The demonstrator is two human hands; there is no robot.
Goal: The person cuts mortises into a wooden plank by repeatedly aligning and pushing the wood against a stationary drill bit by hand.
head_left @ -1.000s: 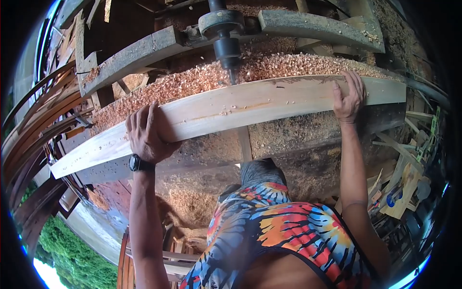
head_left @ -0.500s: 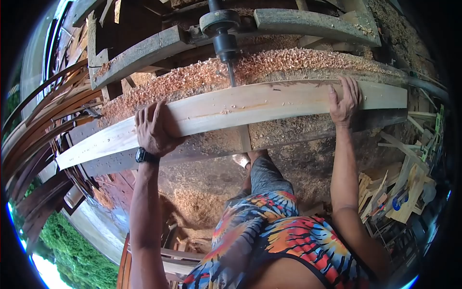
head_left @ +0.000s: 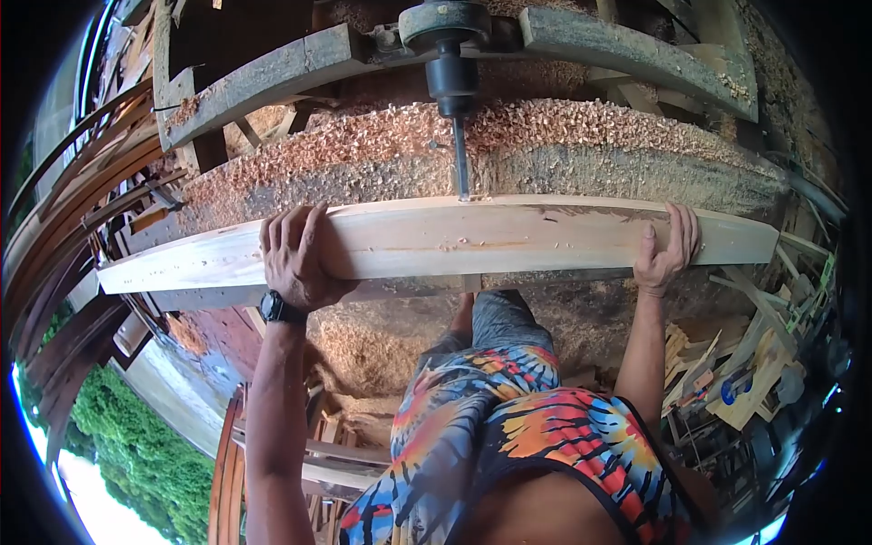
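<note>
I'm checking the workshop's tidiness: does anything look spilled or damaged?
Loose shavings lie heaped beyond the plank, and another pile sits near the person's legs; both look spilled. Dark marks by the plank's far edge, near the right hand, stand out against pale wood.

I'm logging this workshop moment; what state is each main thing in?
Left hand, closed on the plank.
Right hand, closed on the plank, farther right.
Plank, held, bearing a few loose chips.
Drill bit, mounted in the chuck, tip at the plank's far edge; spinning or not, unclear.
Shavings, loose, heaped beyond the plank.
Watch, strapped on.
</note>
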